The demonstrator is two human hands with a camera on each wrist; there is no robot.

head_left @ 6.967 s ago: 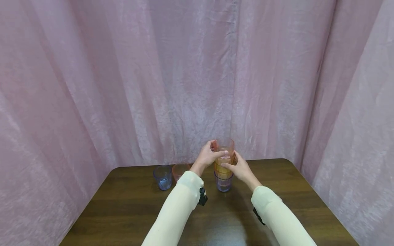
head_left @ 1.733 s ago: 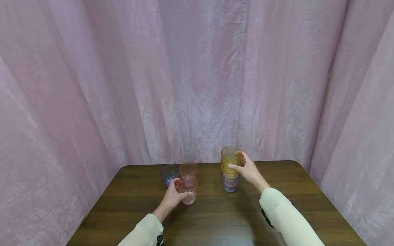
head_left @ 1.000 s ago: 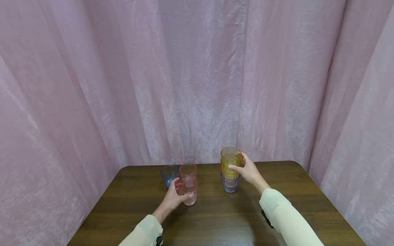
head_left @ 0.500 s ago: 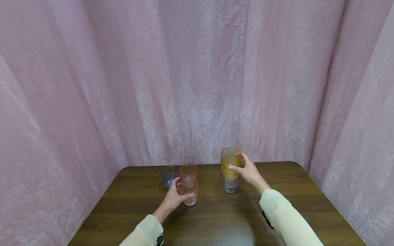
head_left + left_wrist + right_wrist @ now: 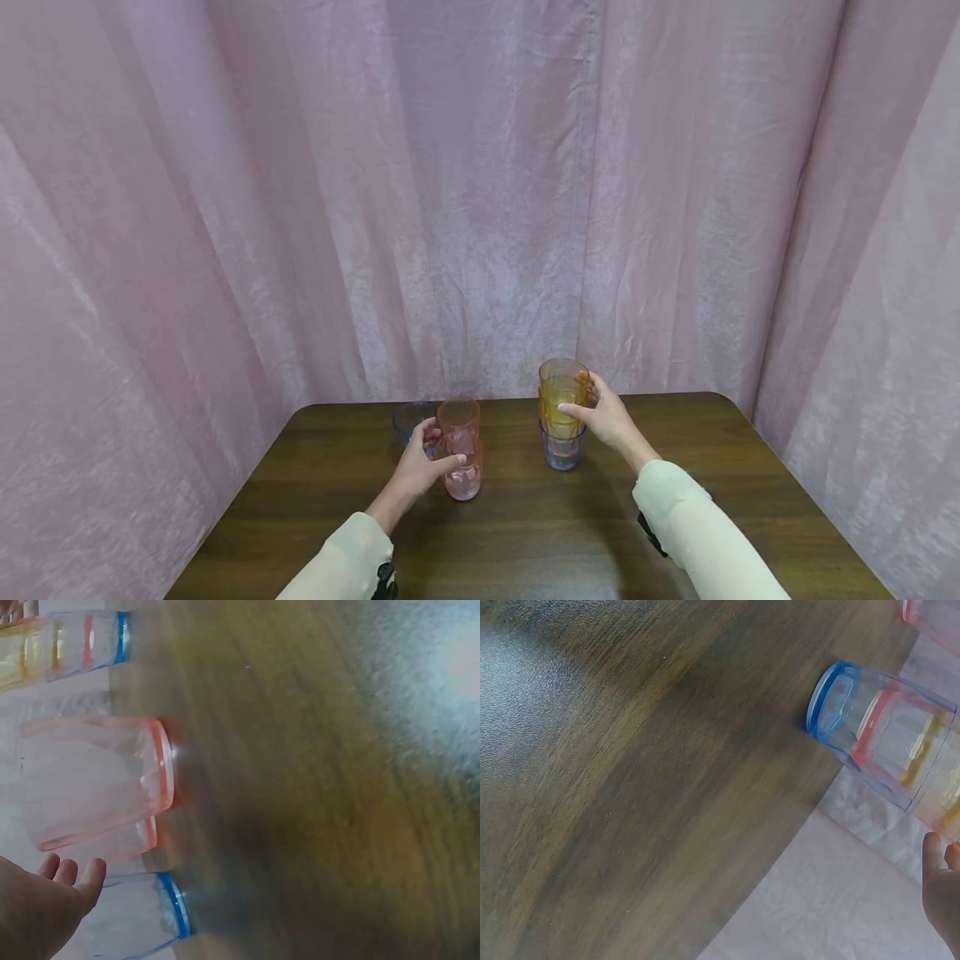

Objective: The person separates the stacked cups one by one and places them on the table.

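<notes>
Reference: the cup stack (image 5: pixel 554 415). Front pink cup (image 5: pixel 467 480) stands upright to its left and a little forward, long axis vertical, between the stack and the left hand (image 5: pixel 417 472) — the nearer hand, fingers parted wide at the cup's far side from the stack, no grip seen; thumb contact cannot be told. Right hand (image 5: pixel 609 418), at the stack's right side, holds its yellow upper part between thumb and fingers.

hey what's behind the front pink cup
Behind the front pink cup stands another pink cup, its upper part showing above the front rim. Most of its lower part is covered by the front one.
</notes>
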